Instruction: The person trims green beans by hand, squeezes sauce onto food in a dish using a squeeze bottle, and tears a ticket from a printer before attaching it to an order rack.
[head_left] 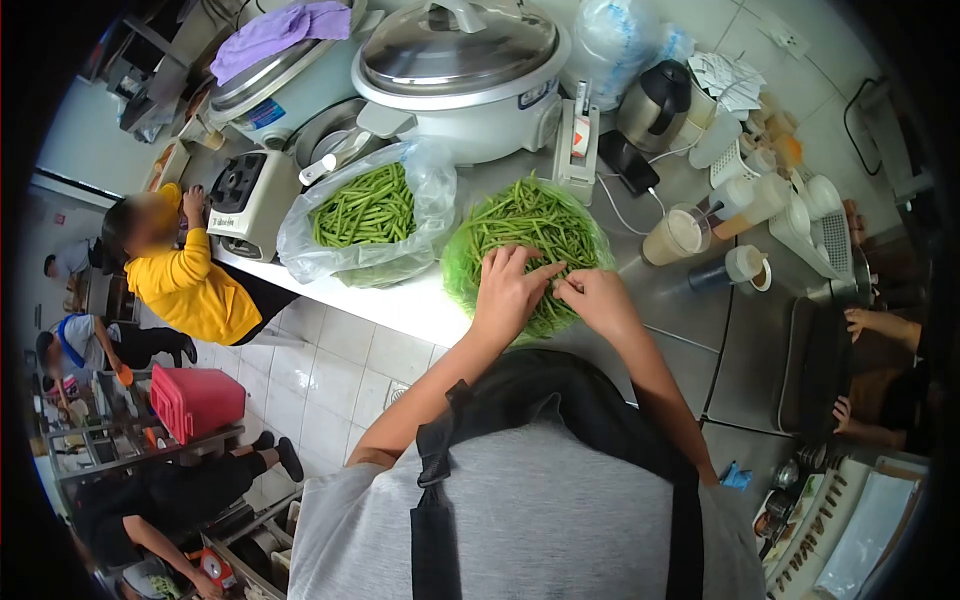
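Observation:
Long green beans [525,215] lie heaped in a green plastic bag [457,262] at the counter's front edge. Over the heap, my left hand [512,290] has its thumb and index finger brought together at a green bean, mostly hidden by the fingers. Close beside it on the right, my right hand [597,298] pinches at the same spot, its fingertips nearly touching the left ones. To the left, a clear plastic bag [300,240] stands open with short green bean pieces [365,207] inside.
Behind the bags stand a large lidded cooker [455,115] and a blender base [255,200]. A phone [628,163] with a cable, a kettle [655,105] and a cream-filled container [675,236] are at right. A person in yellow [195,285] stands left, near a red bin [197,402].

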